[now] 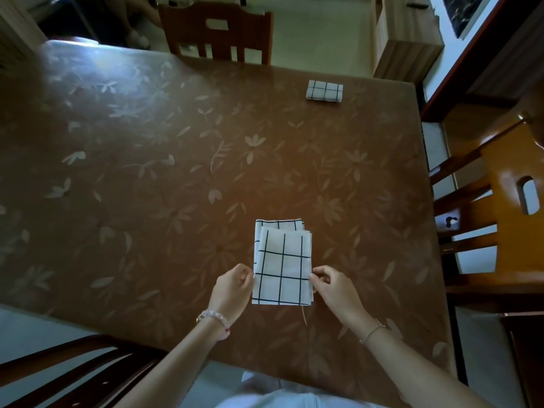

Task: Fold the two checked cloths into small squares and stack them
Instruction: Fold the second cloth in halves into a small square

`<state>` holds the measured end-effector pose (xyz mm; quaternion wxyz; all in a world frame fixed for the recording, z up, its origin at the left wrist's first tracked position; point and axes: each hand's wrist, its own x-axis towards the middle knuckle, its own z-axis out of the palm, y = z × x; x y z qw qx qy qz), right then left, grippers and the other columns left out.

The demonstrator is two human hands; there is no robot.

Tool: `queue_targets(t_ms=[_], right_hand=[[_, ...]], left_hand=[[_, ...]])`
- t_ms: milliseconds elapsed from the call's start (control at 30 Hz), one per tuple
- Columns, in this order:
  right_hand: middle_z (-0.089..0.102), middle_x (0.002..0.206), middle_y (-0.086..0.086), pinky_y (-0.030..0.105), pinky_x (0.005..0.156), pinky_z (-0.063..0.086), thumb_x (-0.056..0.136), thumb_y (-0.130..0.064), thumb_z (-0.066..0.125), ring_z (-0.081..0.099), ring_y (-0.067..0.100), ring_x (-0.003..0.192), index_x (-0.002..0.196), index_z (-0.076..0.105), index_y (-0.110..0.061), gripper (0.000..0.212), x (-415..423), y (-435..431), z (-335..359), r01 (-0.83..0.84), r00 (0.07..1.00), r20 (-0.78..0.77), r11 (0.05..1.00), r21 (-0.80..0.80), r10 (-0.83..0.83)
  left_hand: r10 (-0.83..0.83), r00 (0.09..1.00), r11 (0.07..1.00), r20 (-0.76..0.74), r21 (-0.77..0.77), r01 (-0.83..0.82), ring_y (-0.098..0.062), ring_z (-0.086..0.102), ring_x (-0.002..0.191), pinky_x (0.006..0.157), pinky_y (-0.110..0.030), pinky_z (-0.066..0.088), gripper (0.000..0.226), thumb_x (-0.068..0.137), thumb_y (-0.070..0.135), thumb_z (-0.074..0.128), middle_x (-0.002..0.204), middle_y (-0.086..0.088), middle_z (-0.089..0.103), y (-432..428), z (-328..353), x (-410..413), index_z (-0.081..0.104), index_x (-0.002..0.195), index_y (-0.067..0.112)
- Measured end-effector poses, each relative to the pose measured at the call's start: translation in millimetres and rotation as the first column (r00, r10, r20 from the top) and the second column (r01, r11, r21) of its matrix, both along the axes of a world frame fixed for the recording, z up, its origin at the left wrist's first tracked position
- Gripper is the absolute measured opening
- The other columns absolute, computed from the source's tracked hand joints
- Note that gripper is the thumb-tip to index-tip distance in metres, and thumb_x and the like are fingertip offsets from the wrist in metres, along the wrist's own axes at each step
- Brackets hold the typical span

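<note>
Close to the person, two hands hold a white cloth with dark lines [282,262]. The cloth is folded into a tall shape and lies flat on the brown table with leaf patterns [147,178]. It sits right between the two hands.

The left hand [232,290] is at the cloth's left edge. Its fingers are curled and pinch that edge. The right hand [332,288] is at the right edge, and its fingers and thumb pinch that side too. Both hands hold the cloth near its bottom half.

The top layer of the cloth is a bit shorter, so a strip of the layer under it peeks out at the far end.

Far away, near the table's far right corner, lies a small folded cloth [324,90]. It is well apart from the hands. Behind the table stands a wooden chair [217,33].
</note>
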<state>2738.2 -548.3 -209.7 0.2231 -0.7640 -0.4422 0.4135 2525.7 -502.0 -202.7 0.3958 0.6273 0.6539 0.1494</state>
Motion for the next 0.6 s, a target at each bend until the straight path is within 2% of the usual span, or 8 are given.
queue_targets(t_ms=[67,133,233,267,367,433,500,600], right_hand=[[0.064,0.082,-0.012,0.021,0.063,0.046,0.088,-0.037,0.059,0.062,0.004,0.075,0.106,0.063,-0.021,0.025,0.6,4.5,0.6,0.030,0.999,-0.015,1.000,0.002,-0.030],[0.066,0.081,-0.011,0.024,0.066,0.050,0.086,-0.037,0.062,0.063,0.004,0.074,0.103,0.061,-0.023,0.022,0.9,10.5,1.7,0.084,0.995,-0.061,0.996,-0.011,-0.085],[0.069,0.079,-0.006,0.032,0.070,0.057,0.083,-0.034,0.066,0.066,0.008,0.073,0.102,0.061,-0.022,0.023,1.5,20.3,-0.2,0.143,0.981,-0.125,0.989,-0.030,-0.146],[0.069,0.079,-0.006,0.034,0.070,0.057,0.082,-0.033,0.067,0.066,0.009,0.073,0.101,0.061,-0.023,0.022,1.5,23.1,-0.6,0.150,0.979,-0.133,0.988,-0.036,-0.153],[0.067,0.080,-0.007,0.034,0.067,0.057,0.081,-0.030,0.068,0.065,0.007,0.073,0.094,0.063,-0.023,0.015,1.5,30.2,-1.6,0.169,0.979,-0.115,0.985,-0.029,-0.171],[0.069,0.082,-0.006,0.035,0.066,0.057,0.081,-0.029,0.069,0.066,0.009,0.071,0.091,0.065,-0.023,0.012,1.0,33.6,-3.6,0.200,0.974,-0.103,0.980,-0.018,-0.201],[0.070,0.082,-0.006,0.038,0.066,0.058,0.081,-0.030,0.068,0.067,0.011,0.070,0.086,0.065,-0.029,0.006,0.2,36.5,-6.9,0.223,0.969,-0.108,0.975,-0.014,-0.223],[0.069,0.079,-0.010,0.039,0.066,0.058,0.081,-0.032,0.067,0.067,0.010,0.071,0.080,0.062,-0.035,0.006,-2.2,39.8,-9.9,0.220,0.971,-0.096,0.976,-0.001,-0.219]], left_hand=[[-0.023,0.996,1.000,-0.085,-0.013,0.022,-0.014,0.057,0.058,0.053,-0.029,0.046,0.023,0.094,0.023,0.045,0.077,-0.001,0.068,14.7,2.6,1.0,0.063,0.085,0.013],[-0.024,0.991,0.997,-0.133,0.064,0.033,-0.012,0.055,0.055,0.051,-0.026,0.044,0.020,0.093,0.023,0.047,0.075,0.002,0.066,31.0,6.6,2.4,0.064,0.086,0.014],[-0.051,0.997,0.981,-0.056,0.186,0.061,-0.012,0.058,0.070,0.063,-0.018,0.044,0.018,0.093,0.014,0.048,0.091,-0.002,0.066,62.3,11.0,9.5,0.065,0.100,0.010],[-0.063,0.998,0.981,-0.019,0.182,0.065,-0.013,0.058,0.074,0.066,-0.017,0.045,0.022,0.094,0.011,0.046,0.097,-0.005,0.066,73.9,11.6,13.2,0.064,0.106,0.009],[-0.042,0.998,0.997,0.057,0.072,0.038,-0.019,0.057,0.064,0.056,-0.022,0.046,0.030,0.096,0.011,0.040,0.105,-0.008,0.066,100.9,10.0,24.0,0.061,0.118,0.011],[-0.070,0.996,0.997,0.048,0.039,0.068,-0.014,0.050,0.053,0.049,-0.024,0.043,0.031,0.096,0.013,0.039,0.099,-0.006,0.069,109.3,4.4,27.6,0.062,0.117,0.014],[-0.117,0.993,0.992,0.023,0.051,0.115,-0.009,0.040,0.042,0.042,-0.022,0.036,0.030,0.096,0.014,0.040,0.084,-0.008,0.071,112.5,-0.2,30.1,0.065,0.112,0.014],[-0.116,0.992,0.991,0.045,0.070,0.112,-0.009,0.042,0.042,0.042,-0.020,0.035,0.026,0.096,0.015,0.043,0.079,-0.008,0.070,114.9,-3.2,30.6,0.066,0.107,0.016]])
